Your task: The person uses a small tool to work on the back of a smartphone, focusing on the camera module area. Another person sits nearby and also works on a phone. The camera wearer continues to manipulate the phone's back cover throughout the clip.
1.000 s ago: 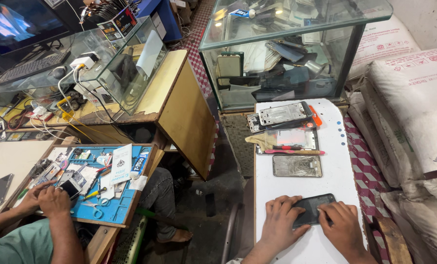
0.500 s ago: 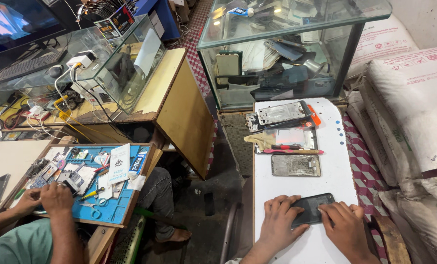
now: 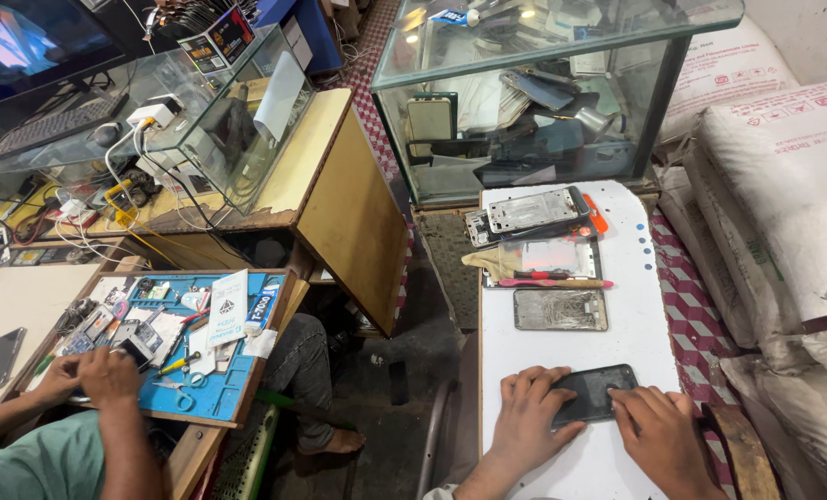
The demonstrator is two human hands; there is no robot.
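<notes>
- The left hand [image 3: 527,418] lies on the white surface [image 3: 635,343] and grips the left end of a dark phone [image 3: 595,393]; its fingers curl over the edge and the thumb presses under it.
- The right hand [image 3: 661,433] rests on the right end of the same phone, its fingers flat and close together on the dark face; I cannot tell if it really grips.
- The phone lies flat, near the front edge of the surface, between the two hands.
- Farther back on the surface lie a phone with a cracked back [image 3: 560,309], a red-handled tool [image 3: 547,276] and an opened phone frame [image 3: 535,209].
- Behind these stands a glass cabinet [image 3: 543,93] with phone parts inside.
- At the left, another person's hands [image 3: 89,375] work beside a blue mat [image 3: 211,389] full of small tools.
</notes>
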